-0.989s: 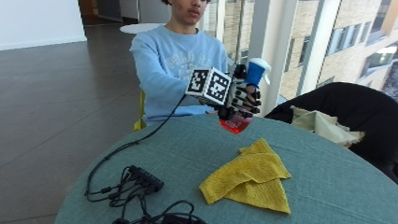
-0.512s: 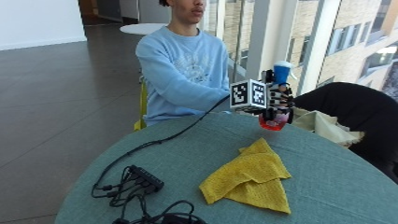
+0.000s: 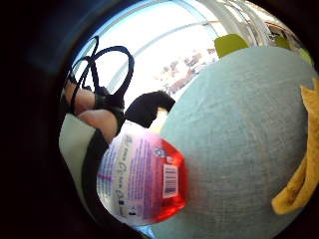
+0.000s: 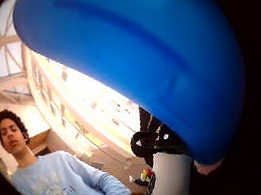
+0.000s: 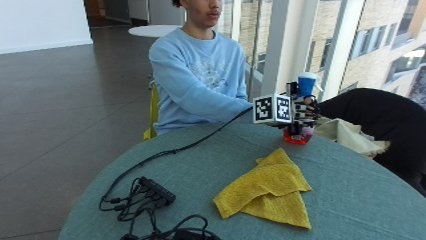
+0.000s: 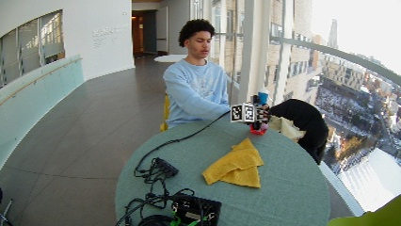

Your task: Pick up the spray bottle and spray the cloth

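spray bottle is held upright in the gloved right hand, fingers curled round its body, so the grip is clamped on the bottle. blue cap is seen above the hand, red base below it. whether the base touches the worktop or sits just above it cannot be told. bottle is at the far edge of the round grey-green worktop, beside the person's chest side. yellow cloth lies crumpled flat on the worktop, near the bottle but apart from it, toward the camera. in the little-finger palm view the label and red base are seen over the worktop surface with the cloth edge off to one side. black cables and a power strip lie at the near left of the worktop.
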